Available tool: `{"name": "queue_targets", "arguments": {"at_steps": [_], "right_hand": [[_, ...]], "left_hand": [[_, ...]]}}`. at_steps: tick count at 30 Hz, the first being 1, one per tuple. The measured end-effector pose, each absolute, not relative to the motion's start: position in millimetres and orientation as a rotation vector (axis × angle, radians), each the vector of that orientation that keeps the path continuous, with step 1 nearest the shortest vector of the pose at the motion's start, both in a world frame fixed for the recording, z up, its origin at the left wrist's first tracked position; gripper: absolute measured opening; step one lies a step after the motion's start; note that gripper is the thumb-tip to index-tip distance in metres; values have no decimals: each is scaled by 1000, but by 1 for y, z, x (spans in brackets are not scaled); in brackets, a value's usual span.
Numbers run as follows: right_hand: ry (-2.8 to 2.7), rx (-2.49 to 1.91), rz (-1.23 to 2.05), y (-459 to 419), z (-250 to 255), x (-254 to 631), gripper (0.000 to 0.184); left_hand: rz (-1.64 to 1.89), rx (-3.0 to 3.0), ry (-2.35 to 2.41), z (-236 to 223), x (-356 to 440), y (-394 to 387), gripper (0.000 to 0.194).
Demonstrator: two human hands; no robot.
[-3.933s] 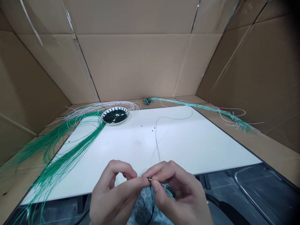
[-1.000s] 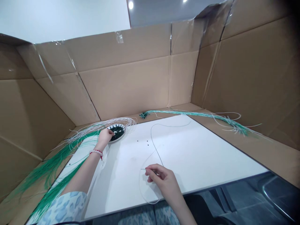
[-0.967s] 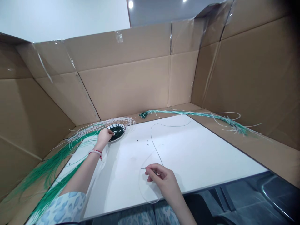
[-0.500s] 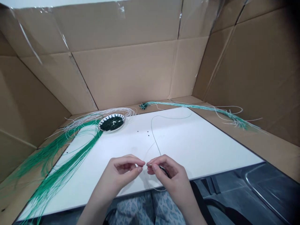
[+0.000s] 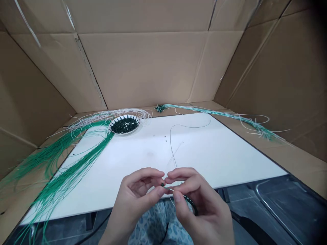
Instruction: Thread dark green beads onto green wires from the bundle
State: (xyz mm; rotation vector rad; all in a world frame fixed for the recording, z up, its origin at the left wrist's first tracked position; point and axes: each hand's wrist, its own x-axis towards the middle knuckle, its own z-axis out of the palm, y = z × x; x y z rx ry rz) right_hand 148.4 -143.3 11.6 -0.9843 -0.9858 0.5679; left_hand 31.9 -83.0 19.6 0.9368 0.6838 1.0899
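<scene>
Back from the bead plate (image 5: 124, 132), the left hand (image 5: 136, 194) pinches a dark bead (image 5: 162, 184) between fingers (image 5: 155, 177) pressed together, while the right hand (image 5: 201, 207) clamps a needle (image 5: 169, 188) on beaded wire (image 5: 190, 203) beyond a white board (image 5: 204, 153).

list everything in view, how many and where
cardboard walls: several panels, brown, behind and beside the board
board: 1, white, centre
dish: 1, white with dark rim marks, far left of board
beads: many, dark green, in dish
loose beads: a few, dark, on board
wire bundle: 1, green, left
wire bundle: 1, green and white, far right
white wires: a loop, white, behind dish
thin wire: 1, dark, on board
needle: 1, silver, right hand
strung beads: 1 strand, dark, below right hand
left hand: 1, bare, beside needle
right hand: 1, bare, pinching needle
</scene>
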Motion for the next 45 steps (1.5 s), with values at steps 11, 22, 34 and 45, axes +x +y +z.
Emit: {"name": "queue_targets", "arguments": {"at_steps": [11, 22, 34, 45], "right_hand": [[-955, -963, 503, -148, 19, 140, 23], [-1002, -1001, 473, -150, 19, 146, 19], [-1082, -994, 422, -149, 15, 148, 20], [-1052, -1011, 451, -149, 17, 147, 20]], "left_hand": [[1096, 1069, 498, 16, 24, -82, 13], [1049, 1182, 456, 11, 19, -78, 16], [1034, 1178, 444, 8, 18, -78, 14], [1040, 1193, 431, 9, 19, -74, 13]]}}
